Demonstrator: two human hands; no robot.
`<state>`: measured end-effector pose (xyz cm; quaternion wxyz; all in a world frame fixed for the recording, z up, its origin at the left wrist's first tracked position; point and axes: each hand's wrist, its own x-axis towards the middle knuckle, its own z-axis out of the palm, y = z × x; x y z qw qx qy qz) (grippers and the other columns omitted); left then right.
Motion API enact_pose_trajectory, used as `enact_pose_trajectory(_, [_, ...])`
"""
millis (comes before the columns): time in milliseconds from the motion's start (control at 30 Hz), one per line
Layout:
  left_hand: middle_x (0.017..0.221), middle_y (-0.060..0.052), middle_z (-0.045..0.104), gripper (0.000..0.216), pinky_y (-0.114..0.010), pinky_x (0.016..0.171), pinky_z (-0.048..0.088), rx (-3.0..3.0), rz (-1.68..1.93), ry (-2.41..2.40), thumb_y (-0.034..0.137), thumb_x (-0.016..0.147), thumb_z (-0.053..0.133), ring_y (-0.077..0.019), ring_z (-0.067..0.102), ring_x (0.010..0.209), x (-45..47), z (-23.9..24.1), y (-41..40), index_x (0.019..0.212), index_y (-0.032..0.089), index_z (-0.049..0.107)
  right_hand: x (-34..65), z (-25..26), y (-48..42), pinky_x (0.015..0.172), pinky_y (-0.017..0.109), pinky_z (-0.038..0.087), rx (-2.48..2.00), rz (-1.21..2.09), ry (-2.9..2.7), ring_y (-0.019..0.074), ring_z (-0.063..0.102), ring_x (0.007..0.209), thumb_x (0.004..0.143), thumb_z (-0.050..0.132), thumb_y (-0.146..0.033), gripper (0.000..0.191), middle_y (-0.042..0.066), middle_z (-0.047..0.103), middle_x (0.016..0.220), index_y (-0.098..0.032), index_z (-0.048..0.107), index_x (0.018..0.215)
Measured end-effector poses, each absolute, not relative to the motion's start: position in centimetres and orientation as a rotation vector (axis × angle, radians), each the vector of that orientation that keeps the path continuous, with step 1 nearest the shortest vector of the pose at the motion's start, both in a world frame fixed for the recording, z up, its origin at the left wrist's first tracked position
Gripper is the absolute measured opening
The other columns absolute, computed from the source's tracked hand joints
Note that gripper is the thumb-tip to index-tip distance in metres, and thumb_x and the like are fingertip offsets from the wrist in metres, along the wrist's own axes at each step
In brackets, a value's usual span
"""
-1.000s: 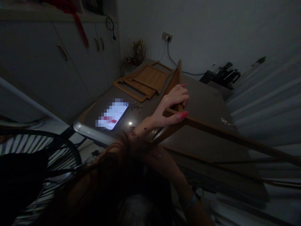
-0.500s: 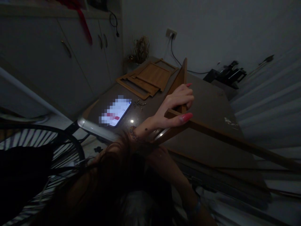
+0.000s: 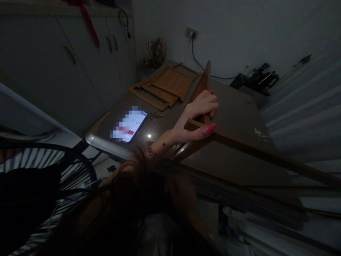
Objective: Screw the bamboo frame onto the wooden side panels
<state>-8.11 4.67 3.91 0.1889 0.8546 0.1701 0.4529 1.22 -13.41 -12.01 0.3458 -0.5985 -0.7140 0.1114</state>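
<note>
My left hand (image 3: 198, 115) reaches across from the left. Its fingers wrap round the corner of a wooden frame (image 3: 247, 149), with the thumb along the near side. One long bar of the frame runs off to the right, and a flat wooden panel (image 3: 204, 83) stands on edge behind the fingers. My right hand (image 3: 182, 190) is low in the dark below the table edge, smeared and dim, so its fingers cannot be made out. Left of the frame, several screws (image 3: 156, 116) lie beside a lit phone (image 3: 130, 124) on the table.
Flat wooden frame parts (image 3: 167, 83) lie at the back of the brown table (image 3: 234, 103). Black equipment (image 3: 257, 80) sits at the far right, near a curtain (image 3: 306, 113). A cord runs from the wall outlet (image 3: 191, 32). A black round-backed chair (image 3: 74, 170) stands at left.
My right hand and forearm have shifted lower and into the dark, now blurred. My left hand keeps its hold on the frame. The view has moved slightly.
</note>
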Motion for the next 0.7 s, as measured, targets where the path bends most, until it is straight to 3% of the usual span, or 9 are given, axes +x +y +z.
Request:
enact_pose_trajectory(300, [0.077, -0.003, 0.055, 0.037, -0.046, 0.112, 0.035, 2.353, 1.393, 0.438, 0.045, 0.09, 0.045, -0.0204, 0.055, 0.09, -7.6, 3.8, 4.9, 0.061, 0.022, 0.041, 0.3, -12.1, -14.1, 0.052, 0.017, 0.048, -1.558, 0.632, -1.655, 0.009, 0.065, 0.056, 0.101, 0.037, -0.032, 0.039, -0.002, 0.07, 0.067, -0.019, 0.064, 0.076])
enact_pose_trajectory(533, [0.08, -0.002, 0.062, 0.046, -0.047, 0.116, 0.03, 2.349, 1.311, 0.383, 0.049, 0.093, 0.043, -0.0222, 0.06, 0.104, -7.6, 4.0, 5.2, 0.058, 0.02, 0.05, 0.4, -13.6, -14.1, 0.064, 0.027, 0.045, -1.586, 0.359, -1.771, 0.0162, 0.063, 0.07, 0.1, 0.037, -0.04, 0.042, 0.004, 0.071, 0.075, -0.021, 0.069, 0.082])
enact_pose_trajectory(700, [0.094, -0.005, 0.067, 0.053, -0.043, 0.112, 0.036, 2.059, 1.649, 0.532, 0.062, 0.093, 0.036, -0.0197, 0.06, 0.114, -6.3, 2.7, 5.2, 0.082, 0.017, 0.061, 0.5, -13.9, -13.9, 0.066, 0.03, 0.041, -1.57, 0.24, -1.858, 0.0176, 0.06, 0.072, 0.1, 0.04, -0.038, 0.038, 0.005, 0.071, 0.078, -0.022, 0.072, 0.086])
